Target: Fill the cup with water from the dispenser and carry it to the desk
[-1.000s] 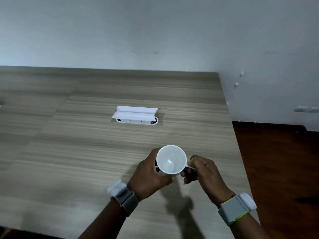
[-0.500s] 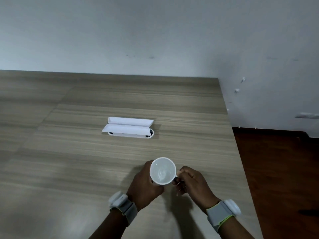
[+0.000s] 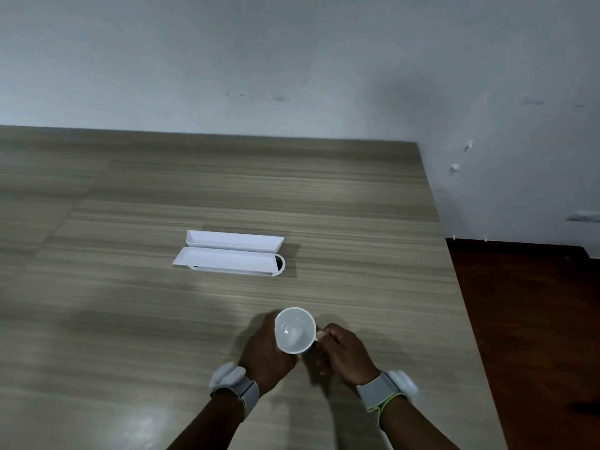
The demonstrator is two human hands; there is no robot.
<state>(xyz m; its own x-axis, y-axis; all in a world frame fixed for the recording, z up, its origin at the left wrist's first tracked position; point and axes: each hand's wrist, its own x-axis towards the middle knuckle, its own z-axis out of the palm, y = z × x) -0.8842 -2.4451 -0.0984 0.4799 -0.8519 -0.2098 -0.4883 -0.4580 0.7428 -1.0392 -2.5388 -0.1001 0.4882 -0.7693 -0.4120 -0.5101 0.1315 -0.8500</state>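
A wood-grain desk (image 3: 130, 319) meets a pale wall (image 3: 292, 60). Beyond an open white cable box (image 3: 230, 256), the left hand (image 3: 266, 355) cups a white cup (image 3: 295, 331) near the desk's front edge; the right hand (image 3: 344, 355) pinches its handle.

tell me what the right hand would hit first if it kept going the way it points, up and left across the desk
The cup: the right hand already pinches its handle. Past the cup, that line seems to run over bare desk, near the white cable box, though depth is unclear.
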